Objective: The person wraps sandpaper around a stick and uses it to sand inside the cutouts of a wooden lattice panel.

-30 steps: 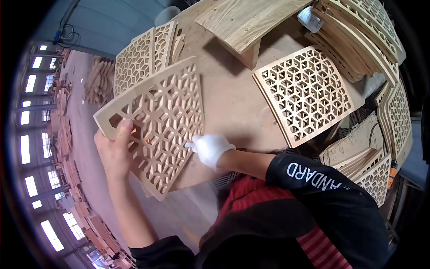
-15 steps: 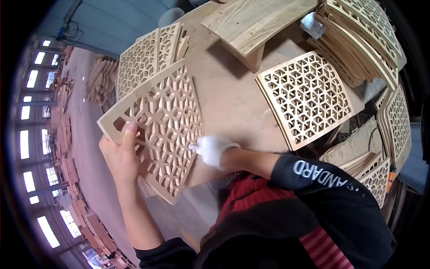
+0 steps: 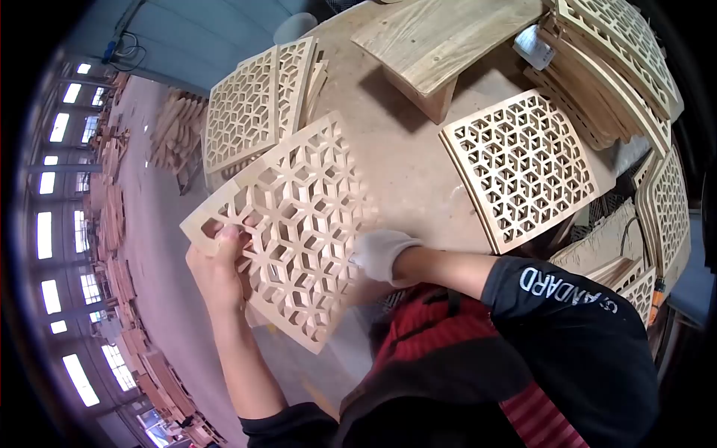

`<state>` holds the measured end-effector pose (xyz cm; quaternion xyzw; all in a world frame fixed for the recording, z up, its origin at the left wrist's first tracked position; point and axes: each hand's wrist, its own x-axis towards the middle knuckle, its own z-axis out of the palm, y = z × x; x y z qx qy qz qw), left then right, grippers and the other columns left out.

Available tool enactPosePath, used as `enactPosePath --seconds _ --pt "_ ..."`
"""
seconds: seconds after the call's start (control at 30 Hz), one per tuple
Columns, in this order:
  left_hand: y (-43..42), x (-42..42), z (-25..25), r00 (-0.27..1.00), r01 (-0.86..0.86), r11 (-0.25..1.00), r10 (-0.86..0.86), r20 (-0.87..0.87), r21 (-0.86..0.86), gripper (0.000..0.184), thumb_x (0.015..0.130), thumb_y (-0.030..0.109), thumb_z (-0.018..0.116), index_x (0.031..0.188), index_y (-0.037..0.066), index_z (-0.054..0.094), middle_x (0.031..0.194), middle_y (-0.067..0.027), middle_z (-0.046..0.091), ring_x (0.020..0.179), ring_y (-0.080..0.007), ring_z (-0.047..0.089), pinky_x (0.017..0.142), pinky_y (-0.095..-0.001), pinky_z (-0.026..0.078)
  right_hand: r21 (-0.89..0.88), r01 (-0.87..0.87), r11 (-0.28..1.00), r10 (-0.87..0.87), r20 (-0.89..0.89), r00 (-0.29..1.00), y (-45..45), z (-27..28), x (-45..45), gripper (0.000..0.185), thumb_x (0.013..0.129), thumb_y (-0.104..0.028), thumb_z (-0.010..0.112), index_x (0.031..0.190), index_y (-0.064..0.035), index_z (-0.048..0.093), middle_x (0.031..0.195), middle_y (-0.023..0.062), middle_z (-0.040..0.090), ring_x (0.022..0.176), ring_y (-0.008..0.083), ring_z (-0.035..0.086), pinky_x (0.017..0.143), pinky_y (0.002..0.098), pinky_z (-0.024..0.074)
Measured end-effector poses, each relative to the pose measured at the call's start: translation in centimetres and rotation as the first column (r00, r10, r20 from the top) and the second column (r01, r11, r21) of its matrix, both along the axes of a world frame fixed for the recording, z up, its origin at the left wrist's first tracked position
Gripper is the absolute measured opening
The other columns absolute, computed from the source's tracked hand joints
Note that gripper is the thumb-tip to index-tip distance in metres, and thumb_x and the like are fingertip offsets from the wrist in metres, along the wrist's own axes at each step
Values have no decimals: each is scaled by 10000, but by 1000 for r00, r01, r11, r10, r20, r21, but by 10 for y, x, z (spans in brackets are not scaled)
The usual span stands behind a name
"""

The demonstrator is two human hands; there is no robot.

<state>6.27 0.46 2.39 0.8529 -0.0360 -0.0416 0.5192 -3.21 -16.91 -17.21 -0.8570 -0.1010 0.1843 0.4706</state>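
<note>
A wooden lattice panel (image 3: 299, 224) is tilted up over the near left edge of the table. My bare left hand (image 3: 220, 272) grips its left corner, with the thumb on the face and fingers through the openings. In a white glove, my right hand (image 3: 385, 256) is closed at the panel's right edge. Something small and pale shows at its fingertips, too hidden to make out.
Two stacked lattice panels (image 3: 523, 168) lie on the table (image 3: 403, 179) to the right. Behind are a small wooden bench (image 3: 441, 45) and more lattice panels (image 3: 250, 104). Curved pieces (image 3: 597, 82) are piled at the back right. A metal-tipped orange tool (image 3: 656, 299) stands at the far right.
The held panel and both my hands have shifted right and slightly down in view, while the whole scene has also slid right. My right hand stays at the panel's right edge.
</note>
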Motion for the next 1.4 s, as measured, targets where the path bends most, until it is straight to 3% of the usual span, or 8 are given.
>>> enactPosePath --seconds 0.13,0.23,0.4,0.5,0.8,1.2,1.3,1.4 --pt "0 -13 -1 998 47 996 -44 49 -71 317 882 126 630 1111 -90 594 986 -135 664 814 -197 656 763 -322 542 -60 31 998 -40 -171 984 1 18 -1 246 897 -192 533 967 -8 681 957 216 681 917 381 661 798 438 513" --pt "-11 -31 12 987 117 986 -128 94 115 308 893 157 655 1087 -79 613 945 -111 676 790 -173 643 726 -299 522 -73 120 990 -134 -237 962 -2 37 -11 214 893 -146 539 1005 -10 659 984 204 681 954 367 656 816 418 507" --pt "-45 -59 18 973 119 985 -141 181 126 263 878 118 680 1057 -63 617 913 -93 677 786 -144 618 735 -279 490 -19 181 983 -180 -247 952 -5 21 -31 227 904 -80 511 1096 -19 616 994 165 675 947 326 659 814 401 493" --pt "-53 -65 23 965 147 969 -184 185 200 253 903 121 664 1066 -64 607 929 -96 673 808 -146 617 743 -276 485 -89 25 996 -45 -236 971 -16 14 -46 218 885 -70 512 1065 -5 616 1007 215 671 970 373 650 820 419 503" --pt "-70 -73 27 977 98 984 -124 174 151 202 865 71 692 1004 -57 620 868 -82 671 773 -145 610 745 -283 486 38 305 952 -281 -296 913 -13 31 -45 226 940 -159 515 1040 3 638 999 204 676 946 378 649 819 434 487" --pt "-70 -79 27 978 64 976 -103 180 209 206 872 66 680 1026 -57 620 925 -106 686 824 -157 631 783 -287 489 -71 42 997 -56 -196 979 -16 21 -42 286 971 -226 493 1025 19 632 1004 236 671 965 395 648 853 464 489" --pt "-65 -84 17 947 50 967 -126 296 251 216 908 108 641 1033 -66 613 923 -101 667 813 -155 611 746 -286 486 -10 171 985 -162 -374 913 -39 61 -53 270 958 -202 502 1017 23 639 995 242 670 968 395 649 857 470 494" --pt "-72 -88 20 956 69 973 -128 265 222 219 908 110 638 1029 -71 618 918 -107 666 796 -159 606 731 -288 482 -18 181 983 -177 -339 924 -14 25 -39 262 951 -193 504 1024 22 635 985 247 670 967 394 649 864 465 485"
